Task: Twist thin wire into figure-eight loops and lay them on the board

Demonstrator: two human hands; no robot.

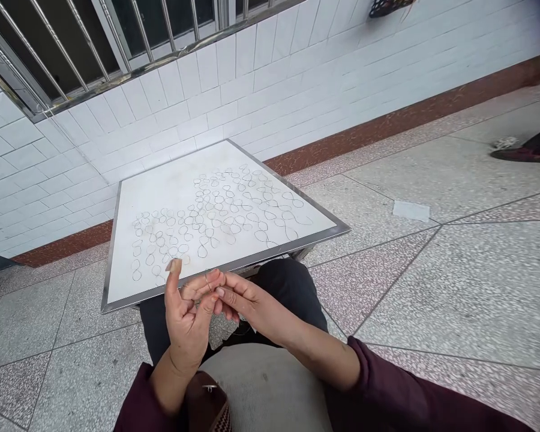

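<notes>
Your table point(157, 186): white, faintly yellowed in patches, edged by a grey metallic rim point(297, 243) and patterned with thin dark figure-eight loops point(207, 236). Near side of the table, you wear plum-maroon sleeves point(387, 375), dark navy trousers point(292, 285) and a pale grey-beige, finely ribbed garment point(270, 384); beyond the table, white wall tiles point(274, 108) gridded by grey joints, above a red-brown baseboard point(387, 125). Around the table, your floor point(477, 288) runs speckled, grey and pinkish panels split by dark lines, with a white slip point(411, 210) to the table's right.
</notes>
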